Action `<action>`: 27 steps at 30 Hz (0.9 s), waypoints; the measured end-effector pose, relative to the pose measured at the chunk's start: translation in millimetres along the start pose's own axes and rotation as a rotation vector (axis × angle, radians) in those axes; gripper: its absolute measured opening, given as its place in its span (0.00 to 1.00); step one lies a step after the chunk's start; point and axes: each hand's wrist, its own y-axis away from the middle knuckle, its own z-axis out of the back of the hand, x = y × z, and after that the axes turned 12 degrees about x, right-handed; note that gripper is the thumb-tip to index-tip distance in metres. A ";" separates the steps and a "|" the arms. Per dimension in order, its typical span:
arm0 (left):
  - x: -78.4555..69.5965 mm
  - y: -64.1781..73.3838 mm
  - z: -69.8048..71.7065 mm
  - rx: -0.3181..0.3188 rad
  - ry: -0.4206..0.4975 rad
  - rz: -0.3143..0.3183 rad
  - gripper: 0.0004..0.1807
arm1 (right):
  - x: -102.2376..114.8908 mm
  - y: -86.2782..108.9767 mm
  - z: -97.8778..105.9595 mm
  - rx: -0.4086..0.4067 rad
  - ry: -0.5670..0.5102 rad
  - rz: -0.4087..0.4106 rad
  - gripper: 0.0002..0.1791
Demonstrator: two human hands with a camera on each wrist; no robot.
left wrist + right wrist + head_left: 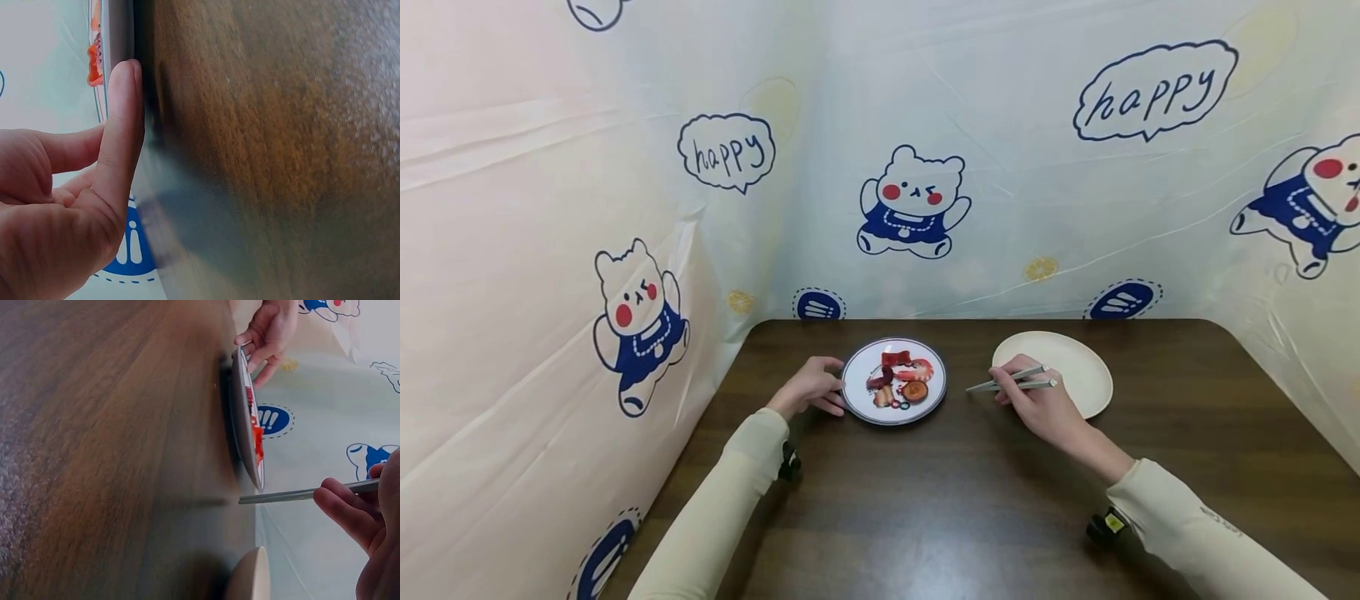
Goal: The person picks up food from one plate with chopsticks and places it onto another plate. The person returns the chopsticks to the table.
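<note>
A white plate with a dark rim bears several small food-like pieces, among them a red-and-white shrimp and a round brown piece. My left hand touches its left edge; in the left wrist view an extended finger lies against the plate's side. My right hand holds a pair of grey chopsticks, with nothing between their tips. The tips point left, just above the table and a little right of the food plate. Behind this hand lies a cream oval plate, partly covered by it.
Both plates stand toward the far edge of a dark brown wooden table. A pale printed curtain hangs behind and at the sides. Each forearm wears a small black wrist device, such as the right one.
</note>
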 end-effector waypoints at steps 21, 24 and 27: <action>-2.7 0.3 2.7 0.022 0.009 -0.018 0.30 | -0.5 8.9 -5.2 0.199 0.363 0.247 0.22; -2.0 -0.4 2.0 0.014 0.007 -0.014 0.30 | 1.1 9.3 -7.1 0.231 0.393 0.271 0.23; 0.5 -1.3 1.8 0.012 0.001 -0.008 0.30 | 1.9 10.9 -10.9 0.255 0.441 0.302 0.24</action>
